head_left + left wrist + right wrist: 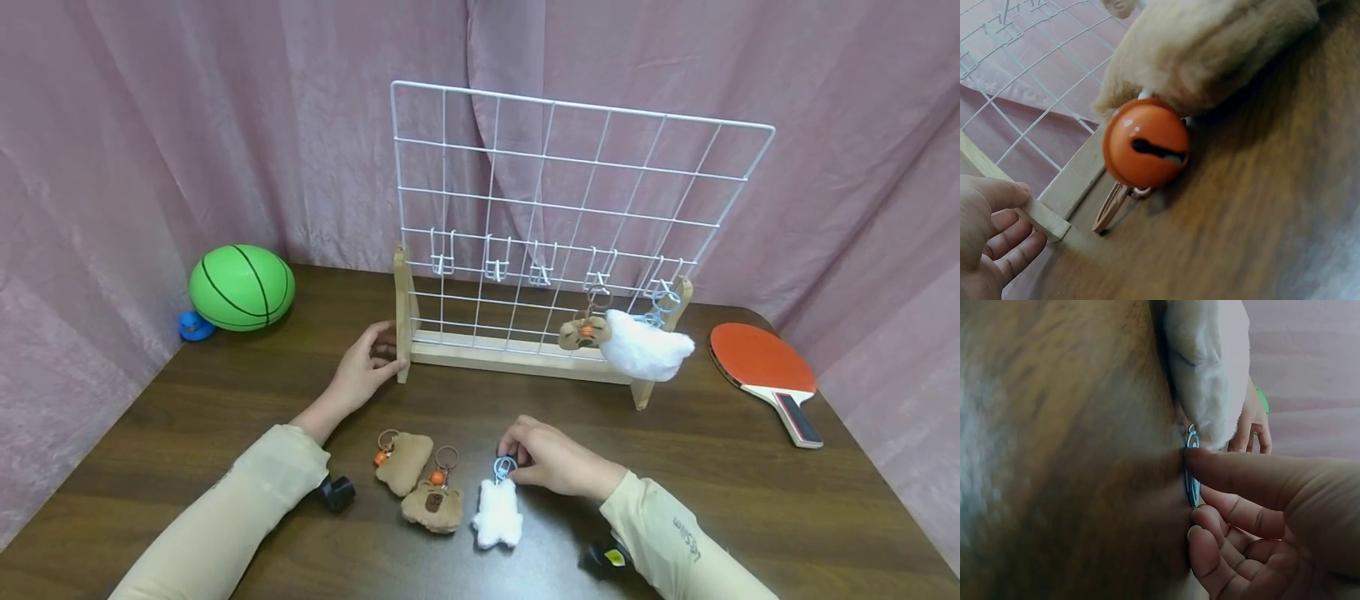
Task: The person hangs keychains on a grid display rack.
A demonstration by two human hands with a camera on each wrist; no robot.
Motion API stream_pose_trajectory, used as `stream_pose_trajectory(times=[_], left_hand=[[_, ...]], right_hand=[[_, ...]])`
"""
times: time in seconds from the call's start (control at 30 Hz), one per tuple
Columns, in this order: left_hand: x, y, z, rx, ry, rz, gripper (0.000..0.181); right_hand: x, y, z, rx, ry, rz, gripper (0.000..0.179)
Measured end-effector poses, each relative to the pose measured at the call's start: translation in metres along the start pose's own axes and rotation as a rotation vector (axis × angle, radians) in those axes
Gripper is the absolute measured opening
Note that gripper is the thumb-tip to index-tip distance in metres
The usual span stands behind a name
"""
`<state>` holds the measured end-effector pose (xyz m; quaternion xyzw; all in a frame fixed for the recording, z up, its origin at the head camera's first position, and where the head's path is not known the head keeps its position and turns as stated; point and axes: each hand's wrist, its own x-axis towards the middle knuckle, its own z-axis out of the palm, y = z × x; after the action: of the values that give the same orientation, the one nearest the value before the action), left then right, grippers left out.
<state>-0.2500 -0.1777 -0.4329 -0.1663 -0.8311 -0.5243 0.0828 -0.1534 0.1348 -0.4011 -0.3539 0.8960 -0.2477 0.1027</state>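
Note:
My right hand (558, 458) pinches the blue key ring (504, 468) of a small white plush keychain (498, 515), which lies on the table. In the right wrist view, thumb and fingertips meet at this ring (1192, 469). The left hand (360, 371) holds the left wooden leg (403, 317) of a white wire grid rack (517, 200), thumb at its front edge. Two brown plush keychains with orange bells lie between the hands: one (405, 462) back up, the other (433, 508) face up. Close in the left wrist view is an orange bell (1147, 142).
Several white hooks (497, 268) line the grid. A brown plush keychain (583, 332) and a larger white plush (647, 345) hang at its right end. A green ball (242, 287) and blue rubber duck (197, 327) sit left; a red paddle (765, 358) lies right.

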Motion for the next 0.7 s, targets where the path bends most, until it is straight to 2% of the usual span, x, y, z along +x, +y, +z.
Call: stream_pose_trajectory(times=[0.1, 0.33, 0.7], left_hand=[[-0.001, -0.0009, 0.0002, -0.005, 0.007, 0.023, 0.059], [0.0019, -0.0019, 0.0004, 0.006, -0.015, -0.033, 0.061], [0.0012, -0.0002, -0.0008, 0.005, -0.021, -0.043, 0.06]], right_hand=[[0.0004, -0.0008, -0.0008, 0.003, -0.012, 0.015, 0.02], [0.0008, -0.0019, -0.0007, 0.02, -0.022, 0.025, 0.022], [-0.0016, -0.0045, -0.0044, 0.125, -0.019, 0.011, 0.02]])
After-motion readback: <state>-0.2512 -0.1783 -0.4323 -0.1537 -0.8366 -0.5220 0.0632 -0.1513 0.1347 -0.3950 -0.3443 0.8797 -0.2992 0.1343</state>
